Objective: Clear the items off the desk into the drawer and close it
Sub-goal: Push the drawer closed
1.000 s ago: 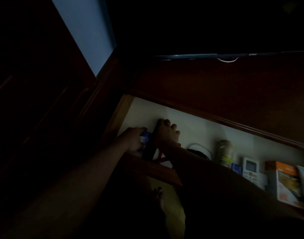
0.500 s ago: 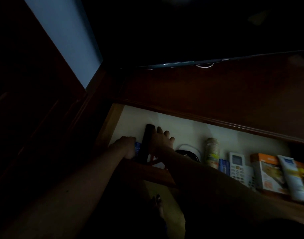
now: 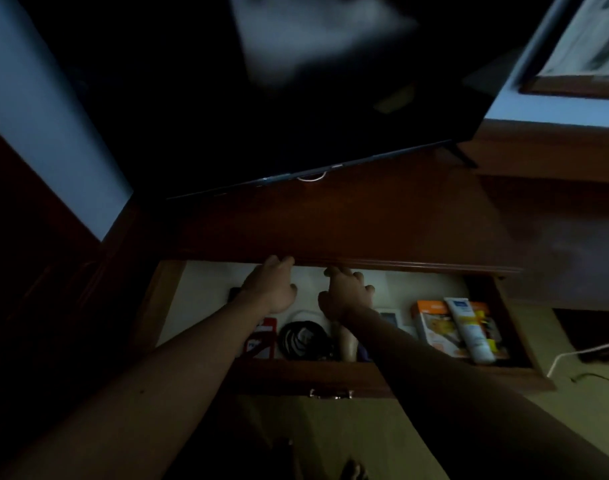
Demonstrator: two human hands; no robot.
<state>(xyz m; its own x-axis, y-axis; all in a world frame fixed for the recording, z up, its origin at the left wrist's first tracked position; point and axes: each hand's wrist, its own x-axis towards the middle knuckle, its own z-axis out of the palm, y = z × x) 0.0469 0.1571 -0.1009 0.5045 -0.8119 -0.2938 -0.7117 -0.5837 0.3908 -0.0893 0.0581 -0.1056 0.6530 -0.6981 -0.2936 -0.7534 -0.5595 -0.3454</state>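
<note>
The wooden drawer [image 3: 296,377] stands pulled out under the dark desk top [image 3: 382,220]. On its white bottom lie a dark remote [image 3: 234,293], a red pack [image 3: 261,341], a coiled black cable [image 3: 303,341], a jar [image 3: 347,345], a white remote [image 3: 390,318], an orange box [image 3: 434,327] and a white tube [image 3: 469,332]. My left hand [image 3: 272,287] hovers over the drawer with its fingertips at the desk's front edge and holds nothing. My right hand [image 3: 344,294] is beside it, fingers loosely curled, also holding nothing.
A large dark TV screen [image 3: 296,98] stands at the back of the desk top. The drawer front carries a metal handle [image 3: 330,393]. A white cable [image 3: 573,355] lies on the floor at the right. Dark wood panels rise at the left.
Both hands let go of the dark remote and the blue item at the drawer's left end and rose toward the desk's front edge. The view swung up and right.
</note>
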